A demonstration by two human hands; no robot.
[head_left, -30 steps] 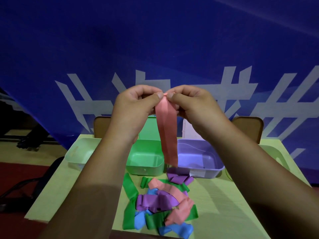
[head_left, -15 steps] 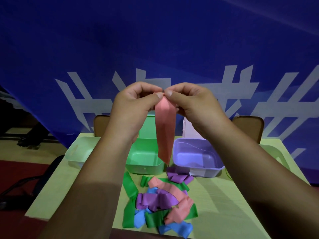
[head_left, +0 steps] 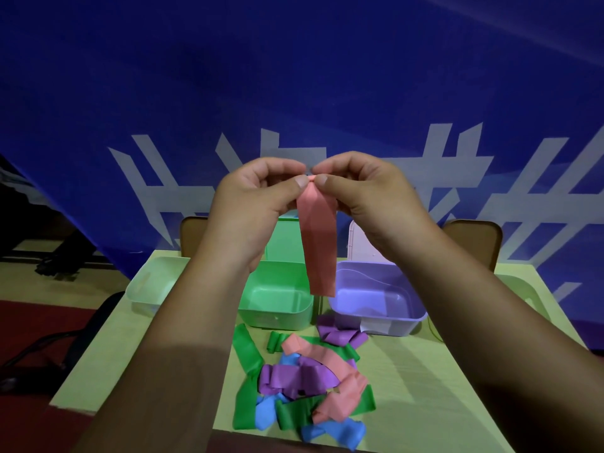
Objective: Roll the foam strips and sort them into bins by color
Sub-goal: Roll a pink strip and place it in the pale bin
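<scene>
Your left hand [head_left: 258, 197] and right hand [head_left: 362, 191] pinch top end of pink strip [head_left: 318, 243] at frame centre, fingers curled tight; rest dangles free, likely so rolling starts cleanly.

The top end of the pink strip [head_left: 318, 243] is buried in the pinch of the left hand [head_left: 255, 197] and right hand [head_left: 369, 191], while the right forearm [head_left: 490, 322] covers most of the far-right pale green bin [head_left: 523, 291].

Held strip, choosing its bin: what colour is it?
The held strip is salmon pink; the head view shows it best.
</scene>
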